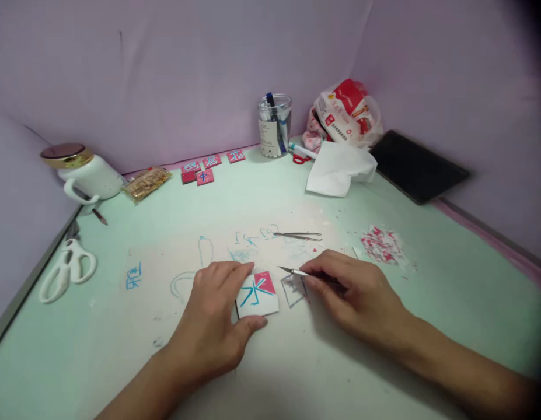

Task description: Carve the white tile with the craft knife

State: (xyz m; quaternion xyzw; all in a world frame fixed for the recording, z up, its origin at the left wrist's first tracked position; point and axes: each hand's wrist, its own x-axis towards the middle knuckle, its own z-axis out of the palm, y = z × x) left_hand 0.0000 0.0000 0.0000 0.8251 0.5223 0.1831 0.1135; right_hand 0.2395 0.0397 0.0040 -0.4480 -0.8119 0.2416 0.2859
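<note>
A small square tile (267,302), white with a pink corner and a blue character on its face, lies on the pale green table. My left hand (217,312) grips it from the left, fingers along the far edge and thumb at the near edge. In my right hand (353,286) is a craft knife (296,272), pinched between thumb and fingers, its blade pointing left above the table, apart from the tile. Beyond the hands rest metal tweezers (299,235). Blue and dark drawn marks surround the tile on the table.
A pile of pink and white shavings (384,245) lies right. White-handled scissors (69,271), a lidded mug (88,175) and a snack packet (146,184) are left. Several pink tiles (205,177), a jar of pens (274,128), crumpled paper (338,169) and a black tablet (416,166) stand behind.
</note>
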